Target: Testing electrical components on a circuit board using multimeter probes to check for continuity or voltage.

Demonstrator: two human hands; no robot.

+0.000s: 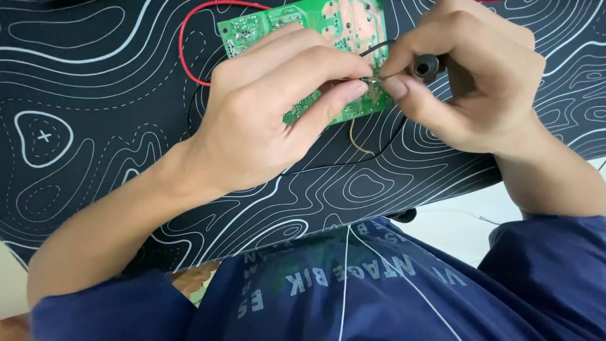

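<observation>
Head view. Green board (303, 31) lies flat on a black mat (95, 126) with white contour lines, which covers the bench. Solder side up. Long axis runs from upper left to lower right; the far end points up and away from the person, the near corner sits under the hands.

Left hand (265, 120) rests over the board's near half, fingers curled, thumb and forefinger pinched shut on a small part or lead at the board's lower right edge; the part is too small to identify.

Right hand (473, 82) meets it from the right, forefinger and thumb tips pressed against the same spot. Its remaining fingers wrap a dark tool (427, 65), the round end showing toward the camera; kind of tool cannot be told.

Red wire (183, 50) loops out from the board's left side over the mat. Black wire (353, 163) curves below the board, near a short yellow wire (355, 142) hanging from the near edge.

Blue shirt (379, 284) fills the lower frame.
</observation>
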